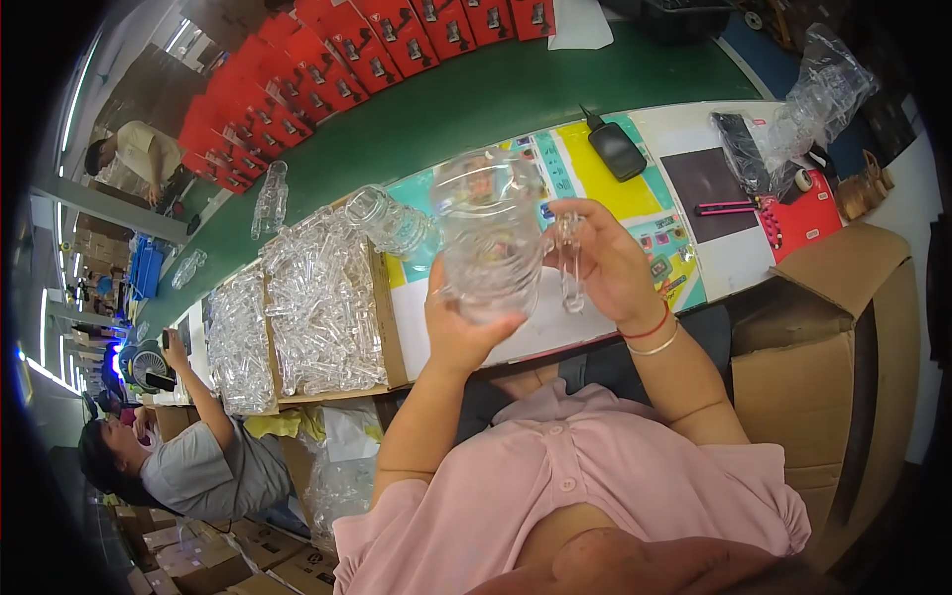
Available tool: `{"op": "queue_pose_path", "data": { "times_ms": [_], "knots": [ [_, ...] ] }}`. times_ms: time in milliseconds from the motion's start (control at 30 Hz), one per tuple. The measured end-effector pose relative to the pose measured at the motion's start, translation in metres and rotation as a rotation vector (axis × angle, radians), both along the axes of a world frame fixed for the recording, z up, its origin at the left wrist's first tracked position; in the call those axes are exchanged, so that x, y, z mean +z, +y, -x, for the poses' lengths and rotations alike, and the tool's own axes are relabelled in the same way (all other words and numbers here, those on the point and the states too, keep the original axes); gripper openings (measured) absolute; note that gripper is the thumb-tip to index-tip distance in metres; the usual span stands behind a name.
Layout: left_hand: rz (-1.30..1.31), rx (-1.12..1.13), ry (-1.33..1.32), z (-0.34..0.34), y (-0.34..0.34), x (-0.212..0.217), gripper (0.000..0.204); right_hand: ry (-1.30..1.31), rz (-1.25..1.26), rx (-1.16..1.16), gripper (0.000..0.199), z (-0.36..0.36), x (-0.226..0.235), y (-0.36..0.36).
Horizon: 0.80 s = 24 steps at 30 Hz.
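Observation:
My left hand [464,335] is wrapped round the lower part of a clear, ribbed plastic container [488,233], held up above the table. Just to its right, my right hand [617,268] pinches a small clear handle-shaped piece [571,266] between thumb and fingers, close to the container's side. A second clear ribbed container [385,220] lies tilted on the table beyond my left hand. To the left, a cardboard carton [392,322] is heaped with many small clear plastic pieces [322,297]. A black squeeze bottle [617,151] with a narrow tip lies on the printed sheet behind my right hand.
Red printed boxes [347,55] stand in a row along the green table's [436,104] far side. A pink-and-black pen-like tool [724,208] and plastic-wrapped items [813,99] lie at right. An open carton [793,397] stands by my right arm. Co-workers [213,461] sit at left.

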<state>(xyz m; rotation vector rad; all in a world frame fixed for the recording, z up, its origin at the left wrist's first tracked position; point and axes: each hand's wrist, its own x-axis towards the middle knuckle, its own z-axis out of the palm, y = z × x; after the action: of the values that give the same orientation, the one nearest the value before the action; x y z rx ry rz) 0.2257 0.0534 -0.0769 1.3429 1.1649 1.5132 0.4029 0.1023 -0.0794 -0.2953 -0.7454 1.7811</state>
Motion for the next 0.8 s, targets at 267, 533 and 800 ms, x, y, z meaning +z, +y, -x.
{"op": "queue_pose_path", "data": {
  "times_ms": [267, 533, 800],
  "knots": [
    [-0.022, -0.126, -0.25, 0.006, -0.051, 0.008, 0.094, -0.31, -0.397, -0.114, 0.039, 0.007, 0.015, -0.037],
    [0.073, -0.199, -0.277, 0.015, -0.056, 0.015, 0.09, -0.501, -0.628, -0.184, 0.035, 0.01, 0.011, -0.042],
    [0.164, -0.298, -0.253, 0.043, -0.077, 0.005, 0.09, -0.738, -0.849, -0.049, 0.038, 0.019, 0.022, -0.049]
  ]
}}
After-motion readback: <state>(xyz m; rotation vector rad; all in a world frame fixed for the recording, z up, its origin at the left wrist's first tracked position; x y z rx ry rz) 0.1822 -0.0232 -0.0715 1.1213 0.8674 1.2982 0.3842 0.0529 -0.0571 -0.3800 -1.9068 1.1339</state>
